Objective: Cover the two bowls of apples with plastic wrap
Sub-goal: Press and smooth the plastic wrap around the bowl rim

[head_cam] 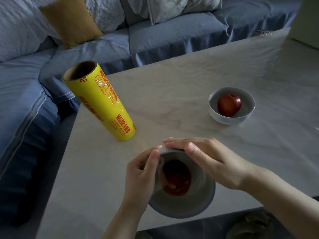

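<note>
Fingers first: the left hand (141,176) has its fingertips (154,156) pinched together at the near bowl's left rim, seemingly on a bit of film, though the film itself is too clear and blurred to be sure of. The right hand (212,161) lies flat and open, fingers stretched out side by side across the far rim of that same bowl, palm down, gripping nothing.

Now from the biggest thing down. Blue sofa (172,40) fills the whole top and left of the view, with pale cushions and a mustard-yellow pillow (70,21) leaning at its back. In front of it sits the pale marble-look table (189,80), and everything for the job is on it. Standing on end near the table's left edge is the plastic wrap roll (101,104), bright yellow with red lettering, its open cardboard core showing at the top, well apart from both hands.

Next, the near bowl (198,200), right at the table's front edge under the two hands, with a dark red apple (176,180) inside, looking hazy as if seen through film. Over to the right and farther back, the far bowl (231,107), white, stands uncovered. Inside it rests a second red apple (229,105), shiny and plainly in view.
</note>
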The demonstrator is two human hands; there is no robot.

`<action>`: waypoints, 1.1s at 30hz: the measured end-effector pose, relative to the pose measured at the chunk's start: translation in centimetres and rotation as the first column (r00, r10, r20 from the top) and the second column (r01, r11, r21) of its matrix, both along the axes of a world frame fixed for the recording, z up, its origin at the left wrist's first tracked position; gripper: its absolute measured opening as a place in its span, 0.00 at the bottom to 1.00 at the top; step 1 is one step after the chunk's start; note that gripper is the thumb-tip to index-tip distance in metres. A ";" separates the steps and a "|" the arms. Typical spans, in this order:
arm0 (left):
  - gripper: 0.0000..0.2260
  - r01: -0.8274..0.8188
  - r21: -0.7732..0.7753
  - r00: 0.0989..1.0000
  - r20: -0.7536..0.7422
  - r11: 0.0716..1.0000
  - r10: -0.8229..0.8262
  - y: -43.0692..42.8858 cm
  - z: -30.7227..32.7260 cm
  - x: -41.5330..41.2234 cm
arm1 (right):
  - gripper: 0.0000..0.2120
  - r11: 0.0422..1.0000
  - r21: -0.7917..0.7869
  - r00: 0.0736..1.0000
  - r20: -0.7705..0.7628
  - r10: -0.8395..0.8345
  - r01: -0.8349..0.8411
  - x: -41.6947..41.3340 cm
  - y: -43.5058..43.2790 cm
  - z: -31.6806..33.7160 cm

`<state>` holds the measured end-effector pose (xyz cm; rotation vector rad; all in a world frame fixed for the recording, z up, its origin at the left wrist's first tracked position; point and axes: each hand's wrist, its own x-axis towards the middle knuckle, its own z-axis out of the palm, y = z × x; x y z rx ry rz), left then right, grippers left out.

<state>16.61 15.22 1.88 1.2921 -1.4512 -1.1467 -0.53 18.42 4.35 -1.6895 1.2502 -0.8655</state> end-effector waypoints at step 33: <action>0.18 0.212 0.114 0.977 -0.010 0.971 -0.212 0.0 -0.1 -0.4 | 0.17 0.921 0.321 0.944 0.168 -0.284 0.220 -2.5 0.3 0.8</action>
